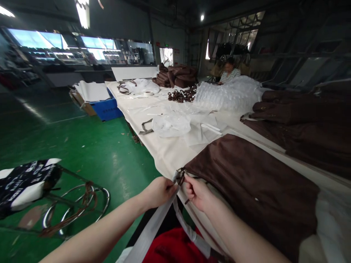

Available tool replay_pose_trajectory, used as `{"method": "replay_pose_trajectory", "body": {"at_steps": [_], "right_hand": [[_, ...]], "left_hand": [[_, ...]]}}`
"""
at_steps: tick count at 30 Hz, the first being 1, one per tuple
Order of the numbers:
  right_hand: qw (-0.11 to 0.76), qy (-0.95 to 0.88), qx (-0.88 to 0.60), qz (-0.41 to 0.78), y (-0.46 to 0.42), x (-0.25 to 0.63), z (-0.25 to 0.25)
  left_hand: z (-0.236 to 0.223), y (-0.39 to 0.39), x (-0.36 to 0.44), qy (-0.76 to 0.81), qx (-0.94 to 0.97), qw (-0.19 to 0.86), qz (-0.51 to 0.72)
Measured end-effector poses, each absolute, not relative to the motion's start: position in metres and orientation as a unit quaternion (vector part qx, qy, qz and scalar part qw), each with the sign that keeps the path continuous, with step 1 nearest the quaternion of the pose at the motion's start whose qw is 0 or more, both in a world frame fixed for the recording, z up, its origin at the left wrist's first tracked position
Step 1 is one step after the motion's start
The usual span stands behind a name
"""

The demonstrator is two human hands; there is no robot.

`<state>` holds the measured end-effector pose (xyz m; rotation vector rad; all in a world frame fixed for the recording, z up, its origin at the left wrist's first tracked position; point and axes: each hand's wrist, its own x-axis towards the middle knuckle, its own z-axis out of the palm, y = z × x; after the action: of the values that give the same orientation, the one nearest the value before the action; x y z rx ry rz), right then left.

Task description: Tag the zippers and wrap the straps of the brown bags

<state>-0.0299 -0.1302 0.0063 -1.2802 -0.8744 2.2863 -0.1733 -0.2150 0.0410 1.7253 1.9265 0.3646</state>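
At the near edge of the table, my left hand is closed around the upper end of a strap wrapped in whitish film. The strap hangs down over my lap. Just to its right, the fingers of my right hand pinch a short dark brown strap. A small metal-looking fitting sits by the fingertips, too small to make out. Flat on the table beside my right hand lies a large dark brown leather-like piece, its corner reaching up to the straps.
Clear plastic bags and a grey strap lie ahead. Further back are small brown pieces, a brown heap and white plastic. Brown goods lie right; a stool stands left. A person sits behind.
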Motion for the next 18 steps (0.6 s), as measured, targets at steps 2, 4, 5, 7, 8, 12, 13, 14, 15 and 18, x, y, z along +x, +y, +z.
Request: {"method": "replay_pose_trajectory", "body": {"at_steps": [2,4,5,7,8,12,13,14,15,18], "right_hand": [[0.186,-0.337,-0.464,0.798,-0.127,-0.035,0.006],[0.178,-0.37,-0.466,0.784,-0.125,-0.038,0.007],[0.172,-0.386,-0.465,0.778,-0.123,-0.039,0.008],[0.163,-0.409,-0.462,0.77,-0.119,-0.038,0.009],[0.16,-0.414,-0.461,0.768,-0.116,-0.037,0.011],[0.167,-0.384,-0.466,0.779,-0.109,-0.035,0.013],[0.173,-0.367,-0.468,0.786,-0.108,-0.036,0.012],[0.182,-0.348,-0.468,0.792,-0.108,-0.038,0.012],[0.192,-0.33,-0.468,0.797,-0.109,-0.04,0.011],[0.223,-0.291,-0.47,0.803,-0.113,-0.047,0.007]], "left_hand": [[0.042,-0.211,-0.173,0.722,0.631,0.252,0.131],[0.042,-0.205,-0.173,0.736,0.623,0.234,0.124],[0.042,-0.202,-0.174,0.743,0.619,0.227,0.118],[0.042,-0.197,-0.176,0.75,0.614,0.22,0.109],[0.043,-0.195,-0.176,0.752,0.612,0.221,0.106],[0.046,-0.19,-0.177,0.753,0.615,0.215,0.091],[0.046,-0.188,-0.176,0.755,0.615,0.209,0.084],[0.046,-0.186,-0.174,0.761,0.613,0.199,0.076],[0.046,-0.183,-0.172,0.769,0.608,0.185,0.068],[0.042,-0.173,-0.164,0.794,0.588,0.147,0.051]]}}
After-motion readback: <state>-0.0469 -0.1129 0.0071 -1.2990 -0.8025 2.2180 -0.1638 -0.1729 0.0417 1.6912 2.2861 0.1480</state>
